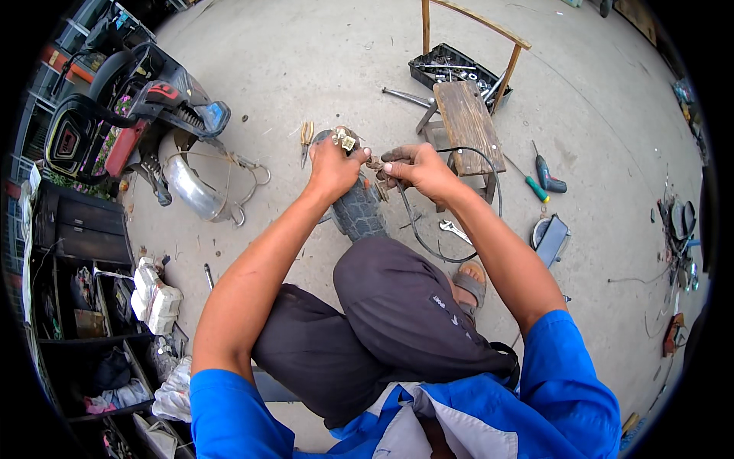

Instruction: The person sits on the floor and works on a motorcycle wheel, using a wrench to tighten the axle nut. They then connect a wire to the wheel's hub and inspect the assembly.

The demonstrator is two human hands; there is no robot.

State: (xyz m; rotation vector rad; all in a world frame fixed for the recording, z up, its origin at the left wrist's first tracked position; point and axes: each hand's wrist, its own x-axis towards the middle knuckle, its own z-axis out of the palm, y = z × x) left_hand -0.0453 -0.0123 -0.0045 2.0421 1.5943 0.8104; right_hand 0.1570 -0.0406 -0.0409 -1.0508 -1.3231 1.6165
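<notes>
In front of my knees, my left hand is closed around a small pale plastic connector, which juts out above its fingers. My right hand pinches a black cable at a dirty brown end piece. That piece lies between the two hands, and the left thumb is close to it or touching it; which, I cannot tell. From the right hand the cable hangs in a wide loop. Just below both hands stands a wheel with a treaded black tire, partly hidden by them.
Beyond the right hand stands a wooden stool, near a black tool tray. Pliers, a wrench, a green-handled screwdriver and a power driver lie on the floor. A chrome fender and a shelf unit are left.
</notes>
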